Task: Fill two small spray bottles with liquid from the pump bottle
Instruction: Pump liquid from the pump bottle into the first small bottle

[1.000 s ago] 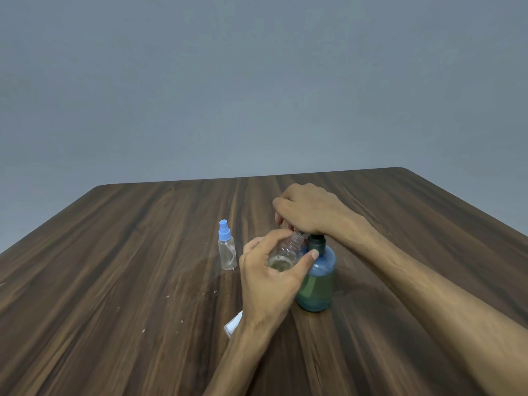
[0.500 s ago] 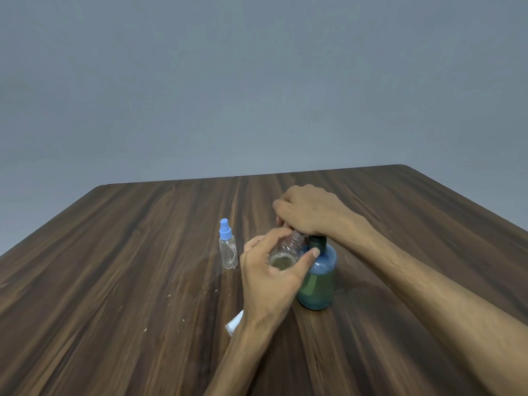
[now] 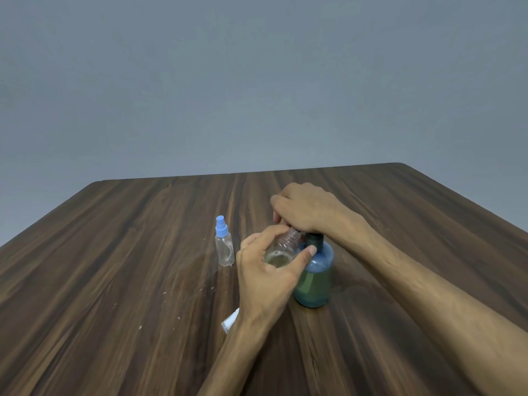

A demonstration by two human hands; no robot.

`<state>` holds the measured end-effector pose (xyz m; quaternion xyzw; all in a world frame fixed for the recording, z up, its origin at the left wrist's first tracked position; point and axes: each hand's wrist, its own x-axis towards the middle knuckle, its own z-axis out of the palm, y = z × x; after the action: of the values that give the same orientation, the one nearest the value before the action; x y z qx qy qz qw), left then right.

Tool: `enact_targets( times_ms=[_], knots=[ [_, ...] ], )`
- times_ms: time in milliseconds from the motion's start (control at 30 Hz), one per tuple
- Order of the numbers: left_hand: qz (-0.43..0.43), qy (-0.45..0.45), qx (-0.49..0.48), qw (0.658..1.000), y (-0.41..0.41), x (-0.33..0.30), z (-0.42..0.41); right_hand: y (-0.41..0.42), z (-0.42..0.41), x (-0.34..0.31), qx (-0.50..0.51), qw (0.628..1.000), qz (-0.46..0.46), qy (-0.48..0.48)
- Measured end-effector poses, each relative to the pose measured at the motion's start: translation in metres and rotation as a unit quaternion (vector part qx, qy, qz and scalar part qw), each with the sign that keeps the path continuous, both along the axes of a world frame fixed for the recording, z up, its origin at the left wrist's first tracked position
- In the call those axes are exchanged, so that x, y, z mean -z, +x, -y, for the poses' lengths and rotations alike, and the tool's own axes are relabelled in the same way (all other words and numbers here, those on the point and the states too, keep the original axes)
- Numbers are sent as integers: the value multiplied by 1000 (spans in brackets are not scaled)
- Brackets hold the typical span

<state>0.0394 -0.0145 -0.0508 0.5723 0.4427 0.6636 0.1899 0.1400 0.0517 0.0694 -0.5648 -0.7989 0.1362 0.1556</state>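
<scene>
- i see the table (image 3: pixel 114 281) in dark brown wood grain, streaked with lighter brown.
- left of the pump bottle (image 3: pixel 314 278), the capped spray bottle (image 3: pixel 225 250) is clear with a light blue top.
- the pump bottle reads blue above, green below, with a black collar.
- wall (image 3: pixel 257 81) behind the table: plain grey-blue.

table (image 3: pixel 120 281): dark wood grain, pale crumbs | wall (image 3: pixel 257 81): plain grey
</scene>
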Motion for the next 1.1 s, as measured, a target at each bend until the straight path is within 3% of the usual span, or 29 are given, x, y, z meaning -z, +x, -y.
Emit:
enact_targets(
  times_ms=[67,200,333,467,600,733,867,1000,1100],
  knots=[
    [1,-1,-4,1000,0,-1,1,-1,1,0,3,1000,18,-6],
    [-4,11,-5,1000,-1,1,1,1,1,-5,-1,999,-36,38],
    [6,-1,-7,1000,1,-1,1,-1,1,-1,-9,999,37,-10],
    [-2,10,-3,1000,-1,0,1,1,3,-6,-7,998,-29,51],
    [-2,10,-11,1000,0,0,1,0,2,0,-11,1000,19,-11],
    [-1,14,-5,1000,-1,2,0,1,3,-5,-8,999,-26,36],
    [0,5,-7,1000,0,3,-1,1,1,-2,-7,1000,18,-25],
    [-6,9,-13,1000,-2,6,-2,2,4,-6,-6,999,-16,46],
    [-4,5,-14,1000,0,4,-2,2,2,-3,-2,1000,8,15]
  ],
)
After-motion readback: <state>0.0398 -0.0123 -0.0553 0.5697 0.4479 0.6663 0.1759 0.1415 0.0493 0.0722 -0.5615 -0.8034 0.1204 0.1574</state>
